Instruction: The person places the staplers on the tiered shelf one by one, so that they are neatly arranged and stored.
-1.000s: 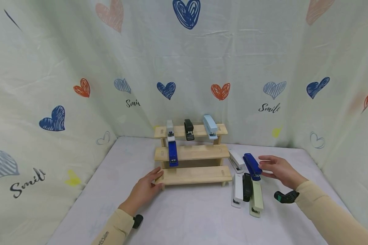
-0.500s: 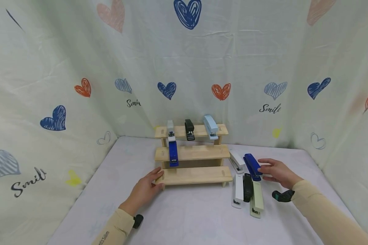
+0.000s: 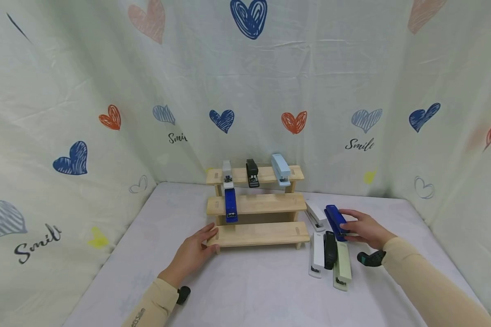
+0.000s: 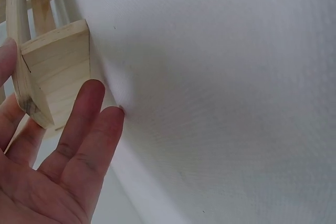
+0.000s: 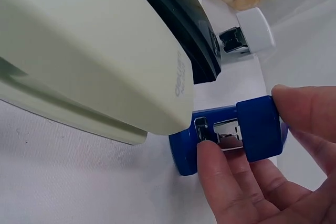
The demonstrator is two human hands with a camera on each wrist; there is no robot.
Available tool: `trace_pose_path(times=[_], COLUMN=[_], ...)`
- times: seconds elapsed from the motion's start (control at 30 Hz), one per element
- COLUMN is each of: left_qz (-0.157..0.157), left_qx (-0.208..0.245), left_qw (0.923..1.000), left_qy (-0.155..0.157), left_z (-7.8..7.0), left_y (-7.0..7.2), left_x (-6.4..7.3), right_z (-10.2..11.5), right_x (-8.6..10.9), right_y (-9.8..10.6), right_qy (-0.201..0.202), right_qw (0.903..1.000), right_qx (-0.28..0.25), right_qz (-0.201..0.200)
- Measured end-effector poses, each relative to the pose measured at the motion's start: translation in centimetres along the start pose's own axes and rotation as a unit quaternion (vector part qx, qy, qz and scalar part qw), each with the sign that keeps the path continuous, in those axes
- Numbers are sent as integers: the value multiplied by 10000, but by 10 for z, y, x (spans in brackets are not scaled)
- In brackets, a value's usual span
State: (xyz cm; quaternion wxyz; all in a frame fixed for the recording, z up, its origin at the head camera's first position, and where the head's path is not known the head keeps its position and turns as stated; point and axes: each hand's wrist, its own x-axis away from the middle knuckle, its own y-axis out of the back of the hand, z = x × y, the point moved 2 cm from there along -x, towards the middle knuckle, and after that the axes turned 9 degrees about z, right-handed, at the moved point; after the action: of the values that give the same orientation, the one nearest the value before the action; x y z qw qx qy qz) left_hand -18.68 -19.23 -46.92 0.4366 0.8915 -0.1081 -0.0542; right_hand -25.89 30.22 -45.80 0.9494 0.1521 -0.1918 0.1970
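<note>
My left hand [image 3: 191,254] holds the left end of the lowest board of a wooden three-step display shelf [image 3: 266,234]. In the left wrist view, two fingers [image 4: 86,106] stretch out free beside the board's leg. On the right, my right hand [image 3: 366,228] grips a blue stapler [image 3: 334,220] on the table. The right wrist view has its thumb on the stapler's end and its fingertips along the side. Right in front of this stapler lie a pale green stapler [image 3: 342,265] and a black stapler [image 3: 330,250].
Two white staplers [image 3: 317,252] [image 3: 316,214] lie close to the shelf's right side. The top board carries a grey-white stapler [image 3: 227,172], a black one [image 3: 252,172] and a light blue one [image 3: 281,169]. Another blue stapler [image 3: 231,204] sits at the middle board's left.
My right hand has moved left and closed its fingers on the blue stapler. The left hand stays at the shelf's end.
</note>
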Motion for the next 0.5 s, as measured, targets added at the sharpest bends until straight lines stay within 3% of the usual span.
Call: trace_pose_path(times=[0.5], left_qz=[74], left_qx=[27], left_qw=[10000], left_qy=[-2], left_z=[-1], left_y=[1], left_x=[-1], right_z=[-4], right_x=[-2], right_y=[1], right_qy=[176], right_qw=[9972], right_qx=[-692], right_qz=[222])
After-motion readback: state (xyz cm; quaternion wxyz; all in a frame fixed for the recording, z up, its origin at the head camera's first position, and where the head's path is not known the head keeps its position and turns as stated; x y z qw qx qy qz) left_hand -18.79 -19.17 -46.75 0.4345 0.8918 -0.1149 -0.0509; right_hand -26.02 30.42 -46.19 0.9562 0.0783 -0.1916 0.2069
